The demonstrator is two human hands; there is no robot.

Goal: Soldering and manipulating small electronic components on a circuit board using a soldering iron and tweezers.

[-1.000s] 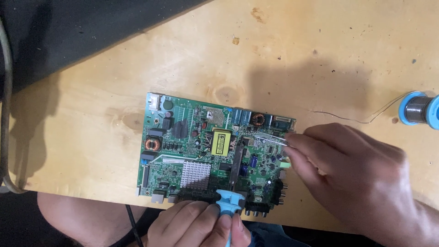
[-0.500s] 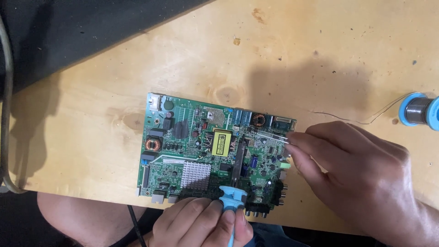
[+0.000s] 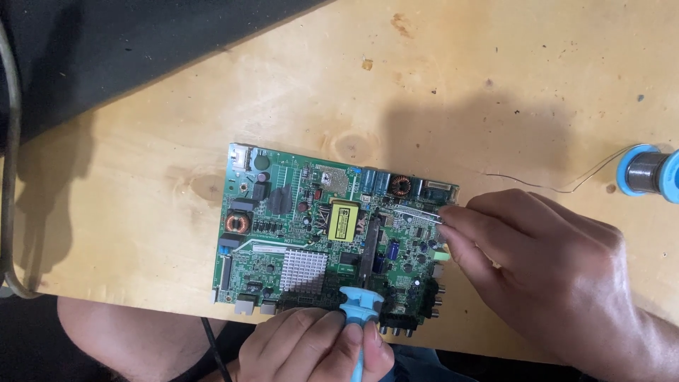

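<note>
Right hand (image 3: 544, 262) pinches tweezers (image 3: 417, 212) over the circuit board (image 3: 318, 240); left hand (image 3: 318, 350) grips the blue-collared iron (image 3: 361, 311) at its near edge. Steadiness matters.

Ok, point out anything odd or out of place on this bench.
Nothing looks damaged or spilled. The circuit board lies slightly askew, its near edge overhanging the wooden table. A loose strand trails from the solder spool towards the right hand.
</note>
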